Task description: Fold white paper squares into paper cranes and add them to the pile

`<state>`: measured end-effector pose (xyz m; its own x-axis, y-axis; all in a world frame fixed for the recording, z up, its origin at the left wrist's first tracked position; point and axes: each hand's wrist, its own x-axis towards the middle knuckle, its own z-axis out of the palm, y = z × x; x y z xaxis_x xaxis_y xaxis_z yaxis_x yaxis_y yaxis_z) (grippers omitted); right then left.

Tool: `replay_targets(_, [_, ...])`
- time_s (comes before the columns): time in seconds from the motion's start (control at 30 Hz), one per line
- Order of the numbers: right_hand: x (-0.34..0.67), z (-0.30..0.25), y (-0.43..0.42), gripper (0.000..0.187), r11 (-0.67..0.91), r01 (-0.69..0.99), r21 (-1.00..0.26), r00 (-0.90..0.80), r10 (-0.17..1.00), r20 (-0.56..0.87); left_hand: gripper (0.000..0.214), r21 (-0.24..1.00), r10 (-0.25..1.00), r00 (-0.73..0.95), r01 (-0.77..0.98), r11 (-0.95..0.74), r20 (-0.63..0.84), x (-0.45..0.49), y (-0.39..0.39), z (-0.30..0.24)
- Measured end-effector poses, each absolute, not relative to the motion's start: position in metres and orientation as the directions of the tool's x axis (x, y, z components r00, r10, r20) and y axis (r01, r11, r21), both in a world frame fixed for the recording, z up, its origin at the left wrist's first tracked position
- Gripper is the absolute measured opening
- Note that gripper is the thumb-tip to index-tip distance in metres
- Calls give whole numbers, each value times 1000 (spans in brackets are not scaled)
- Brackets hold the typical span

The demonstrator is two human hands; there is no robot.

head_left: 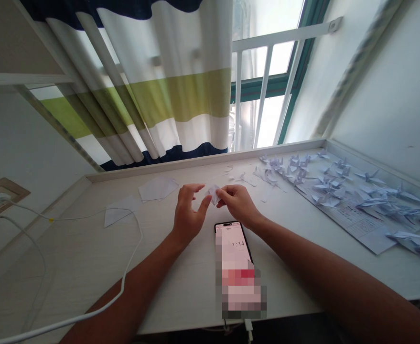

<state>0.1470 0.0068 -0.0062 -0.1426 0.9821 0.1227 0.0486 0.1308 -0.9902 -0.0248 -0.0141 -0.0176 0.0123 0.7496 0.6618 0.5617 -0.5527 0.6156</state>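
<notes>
A small piece of folded white paper (214,195) is held above the desk, pinched between the thumb and fingers of my right hand (237,203). Just left of it is my left hand (191,210), its thumb and fingers apart in a curved shape. The left thumb tip is close to the paper's edge; whether it touches I cannot tell. Below my hands a phone (236,258) lies face up, its screen lit and partly blurred out.
Many folded paper cranes (328,184) cover the right side of the desk (181,286), some on a printed sheet (369,234). Paper sheets (157,188) and another white sheet (118,212) lie left. A white cable (133,253) crosses my left forearm. Behind hangs a striped curtain (181,95).
</notes>
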Motion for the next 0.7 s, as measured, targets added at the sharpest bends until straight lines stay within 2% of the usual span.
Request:
replay_targets(0.03, [148,-7,8,33,120,39,-992,-106,988,115,31,478,682,119,627,-615,721,-25,-15,-17])
replay_targets(0.1, [149,-9,11,28,89,13,-996,-76,993,88,33,270,599,302,683,-679,741,-26,-15,-16])
replay_targets(0.13, [149,-10,11,28,75,7,-997,-78,994,74,32,214,583,355,692,-690,731,-27,-14,-17])
replay_targets(0.2, [150,-9,10,30,56,16,-998,-112,992,53,26,193,582,392,688,-700,712,-28,-13,-18])
replay_targets(0.27, [150,-6,8,37,77,64,-995,-137,988,67,24,269,606,361,656,-705,708,-29,-12,-20])
replay_targets(0.37, [151,-1,6,42,245,228,-942,-73,969,235,22,519,723,172,587,-621,669,-30,-12,-22])
replay_targets(0.43, [153,0,8,34,368,298,-881,-80,929,362,25,729,837,30,476,-492,546,-28,-13,-21])
replay_targets(0.5, [155,0,11,30,430,272,-861,-159,902,401,30,884,923,-21,295,-361,384,-26,-13,-20])
replay_targets(0.6, [159,-3,15,28,403,164,-900,-268,896,353,34,968,970,23,62,-243,242,-22,-11,-17])
replay_targets(0.7, [162,-4,18,25,324,5,-946,-356,885,301,35,985,984,39,-27,-172,173,-21,-10,-16])
